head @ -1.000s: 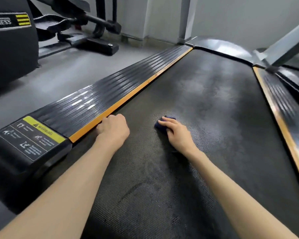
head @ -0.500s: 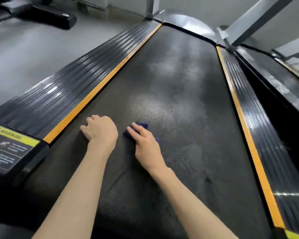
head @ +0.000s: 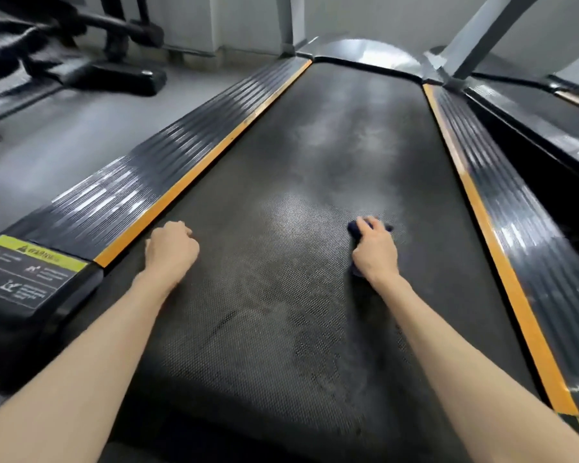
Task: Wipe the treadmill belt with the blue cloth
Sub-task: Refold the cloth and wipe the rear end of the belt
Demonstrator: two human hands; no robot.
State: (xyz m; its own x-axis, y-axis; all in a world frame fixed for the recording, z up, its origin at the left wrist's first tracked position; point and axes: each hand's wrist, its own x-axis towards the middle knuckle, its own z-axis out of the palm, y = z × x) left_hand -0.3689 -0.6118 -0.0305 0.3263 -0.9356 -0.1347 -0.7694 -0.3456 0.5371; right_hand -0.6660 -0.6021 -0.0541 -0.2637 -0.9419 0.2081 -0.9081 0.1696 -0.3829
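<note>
Head camera view, looking down along a treadmill: the two hands sit well apart on the belt (head: 315, 145), both near the middle of the frame. The right hand (head: 375, 252), right of centre, has its fingers bent over a bunched blue cloth (head: 355, 228) and holds it down against the belt; dark blue folds show past the fingertips and again under the heel of the palm. The left hand (head: 171, 250), left of centre, is curled into a loose fist that holds nothing, its knuckles resting on the belt just beside the orange strip (head: 181, 185) along the belt's left edge. Both bare forearms run in from the bottom corners of the frame.

Between the hands and a little above them the belt's dotted texture catches a pale sheen. A ribbed black side rail (head: 141, 182) runs up the left of the belt, and a matching rail (head: 522, 222) with its own orange edge runs up the right. At the lower left a black end cap carries a yellow warning label (head: 30, 262). At the top centre a rounded shiny cover (head: 365, 56) closes the far end of the belt, with a grey post (head: 482, 28) rising at the upper right. Grey floor (head: 64, 138) lies to the left, and another black exercise machine (head: 107, 71) stands in the upper left, blurred.
</note>
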